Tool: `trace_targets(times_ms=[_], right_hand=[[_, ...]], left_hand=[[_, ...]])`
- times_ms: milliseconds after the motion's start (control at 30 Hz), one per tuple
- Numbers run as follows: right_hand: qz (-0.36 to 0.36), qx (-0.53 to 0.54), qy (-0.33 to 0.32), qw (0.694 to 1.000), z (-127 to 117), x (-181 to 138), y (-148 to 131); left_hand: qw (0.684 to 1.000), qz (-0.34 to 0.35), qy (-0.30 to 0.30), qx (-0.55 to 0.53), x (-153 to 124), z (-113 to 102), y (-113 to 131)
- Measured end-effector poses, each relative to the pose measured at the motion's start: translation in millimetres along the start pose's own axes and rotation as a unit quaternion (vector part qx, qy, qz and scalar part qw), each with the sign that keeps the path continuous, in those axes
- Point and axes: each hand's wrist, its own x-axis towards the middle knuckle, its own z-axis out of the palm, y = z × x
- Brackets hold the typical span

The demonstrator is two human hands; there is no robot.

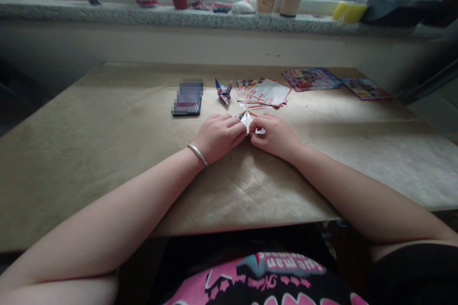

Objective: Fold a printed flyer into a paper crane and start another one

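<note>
A small piece of folded printed paper (247,119) sits between my two hands in the middle of the table. My left hand (218,136), with a silver bangle on its wrist, has its fingers curled and pinching the paper's left side. From the other side, my right hand (274,136) pinches the same paper with closed fingers. Just beyond my hands stands a finished folded paper crane (223,90).
The table (107,142) is covered with brown paper. A dark phone (188,99) lies left of the crane. Stacks of printed leaflets (266,92) and flyers (311,79) lie at the back right. Bottles, cups and a yellow sponge stand on the windowsill (179,16).
</note>
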Motion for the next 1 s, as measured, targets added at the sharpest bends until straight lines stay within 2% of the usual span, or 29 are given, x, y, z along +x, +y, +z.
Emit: trace_targets(times_ms=[433,767,1000], right_hand=[[-0.005,-0.035,0.017,0.999,-9,-1,9],[-0.022,-0.048,0.051,0.997,-16,-3,23],[0.0,-0.049,0.048,0.998,-24,-5,32]], left_hand=[[0.999,-0.014,0.028,0.015,-4,-9,-16],[0.997,-0.078,0.021,-0.022,-6,-13,-22],[0.996,-0.085,0.038,0.011,-9,-16,-27]])
